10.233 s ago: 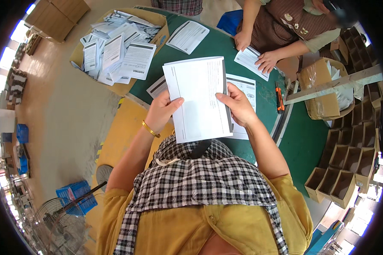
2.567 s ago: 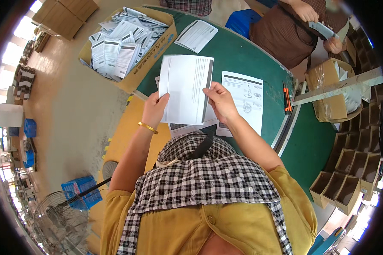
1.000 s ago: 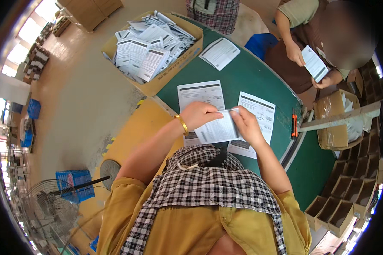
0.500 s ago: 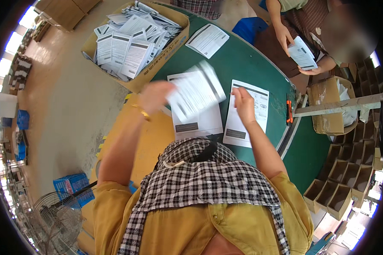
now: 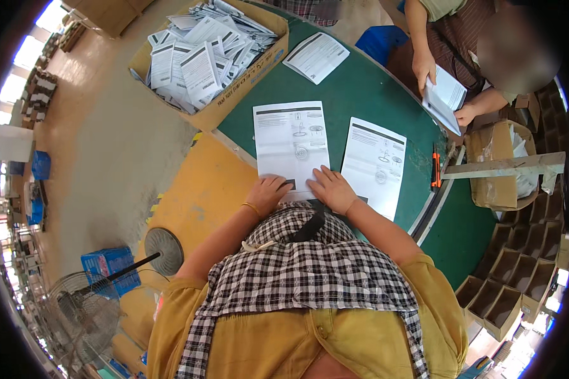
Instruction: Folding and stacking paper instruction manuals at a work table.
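An unfolded printed sheet (image 5: 291, 145) with text and line drawings lies before me on the green table. My left hand (image 5: 269, 192) rests on its near left corner, fingers stretched over the paper. My right hand (image 5: 334, 189) lies at its near right corner with fingers spread, holding nothing. A second pile of similar printed sheets (image 5: 376, 161) lies just right of it, its near part beside my right wrist. Farther off, a folded leaflet (image 5: 317, 57) sits on the table. A cardboard box (image 5: 250, 79) at the far left is heaped with folded leaflets (image 5: 199, 69).
An orange-handled cutter (image 5: 435, 169) lies by the table's right edge. Across the table, a co-worker's hands (image 5: 425, 68) hold a folded paper (image 5: 446, 95). A metal bar (image 5: 506, 165) crosses an open carton (image 5: 493, 151) at right. A standing fan (image 5: 85, 309) is at lower left.
My left hand has let go of the folded leaflet and come down to the sheet's near edge. My right hand has moved left and nearer, from the right pile to the same sheet.
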A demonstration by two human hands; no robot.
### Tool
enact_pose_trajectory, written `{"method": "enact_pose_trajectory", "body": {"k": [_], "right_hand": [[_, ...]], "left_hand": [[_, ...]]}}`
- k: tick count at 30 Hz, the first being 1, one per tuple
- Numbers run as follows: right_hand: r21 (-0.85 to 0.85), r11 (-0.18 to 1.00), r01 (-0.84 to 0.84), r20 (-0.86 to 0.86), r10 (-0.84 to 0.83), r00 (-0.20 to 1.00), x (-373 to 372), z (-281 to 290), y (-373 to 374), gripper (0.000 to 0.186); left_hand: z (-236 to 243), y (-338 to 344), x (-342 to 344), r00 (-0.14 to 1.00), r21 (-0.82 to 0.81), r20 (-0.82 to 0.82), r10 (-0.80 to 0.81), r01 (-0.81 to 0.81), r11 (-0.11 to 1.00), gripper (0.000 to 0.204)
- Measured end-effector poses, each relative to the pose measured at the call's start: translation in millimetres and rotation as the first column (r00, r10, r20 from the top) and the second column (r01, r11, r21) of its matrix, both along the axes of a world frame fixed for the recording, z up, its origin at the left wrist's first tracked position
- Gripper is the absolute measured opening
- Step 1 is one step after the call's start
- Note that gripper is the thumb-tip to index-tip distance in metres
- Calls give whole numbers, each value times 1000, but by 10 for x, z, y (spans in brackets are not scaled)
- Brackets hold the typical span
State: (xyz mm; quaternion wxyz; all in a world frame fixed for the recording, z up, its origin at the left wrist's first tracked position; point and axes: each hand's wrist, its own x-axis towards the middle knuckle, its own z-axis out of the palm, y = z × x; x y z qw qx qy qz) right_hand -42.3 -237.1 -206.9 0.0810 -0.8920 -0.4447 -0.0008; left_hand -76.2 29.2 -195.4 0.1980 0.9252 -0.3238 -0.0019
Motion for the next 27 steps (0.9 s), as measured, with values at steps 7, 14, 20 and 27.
{"method": "enact_pose_trajectory", "body": {"k": [7,14,20,27], "right_hand": [[327,918,222,-236,-149,960,62,79,14,38],[564,310,766,-669,-372,643,-51,229,-210,26],[615,327,717,-582,-425,693,-43,613,-136,26],[100,167,981,-982,174,70,186,883,348,32]], "left_hand": [[143,55,7,972,228,-230,48,6,974,14],[420,-65,211,836,-70,-296,462,-501,863,29],[461,-27,332,555,-240,-789,264,-674,699,29],[1291,-258,270,365,-391,-887,-281,-920,39,20]]}}
